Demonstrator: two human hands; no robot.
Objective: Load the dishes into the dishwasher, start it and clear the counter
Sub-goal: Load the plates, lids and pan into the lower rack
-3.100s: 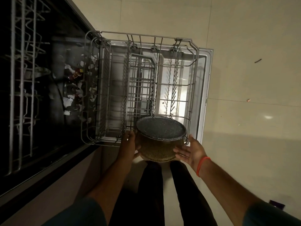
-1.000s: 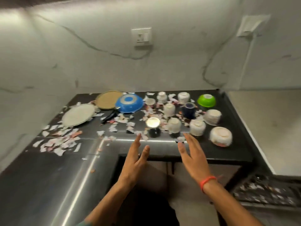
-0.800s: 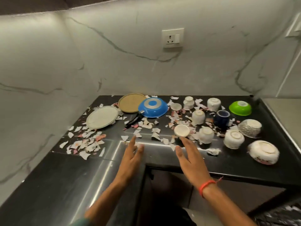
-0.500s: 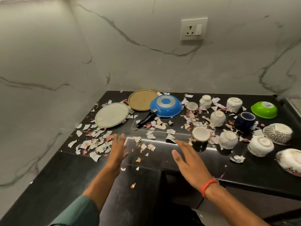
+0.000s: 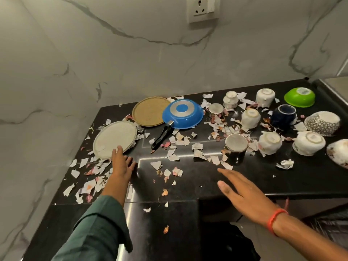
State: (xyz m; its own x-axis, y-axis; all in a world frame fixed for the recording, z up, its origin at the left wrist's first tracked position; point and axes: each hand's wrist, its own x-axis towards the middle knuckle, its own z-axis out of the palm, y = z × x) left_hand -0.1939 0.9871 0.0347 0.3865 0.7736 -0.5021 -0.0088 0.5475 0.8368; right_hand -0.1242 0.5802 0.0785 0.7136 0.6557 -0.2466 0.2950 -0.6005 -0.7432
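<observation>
On the black counter (image 5: 188, 185) a white plate (image 5: 114, 138) lies upside down at the left, with a tan plate (image 5: 148, 111) and an upturned blue pan (image 5: 183, 113) behind it. My left hand (image 5: 121, 162) reaches with straight fingers to the white plate's near rim, fingertips at its edge. My right hand (image 5: 243, 193) hovers open above the counter's front, holding nothing. A dark steel-bottomed cup (image 5: 236, 147), several upturned white cups (image 5: 269, 143), a navy cup (image 5: 285, 115), a green bowl (image 5: 299, 97) and patterned bowls (image 5: 323, 123) stand to the right.
Torn paper scraps (image 5: 94, 178) litter the counter, thickest at the left and among the cups. Marble walls close in the left and back, with a wall socket (image 5: 202, 8) above. The counter's front edge drops off just under my right hand.
I turned from the dishwasher rack, where I set down a pot, to the counter. Over the last second my left hand moved left and forward to the white plate; my right hand stayed low.
</observation>
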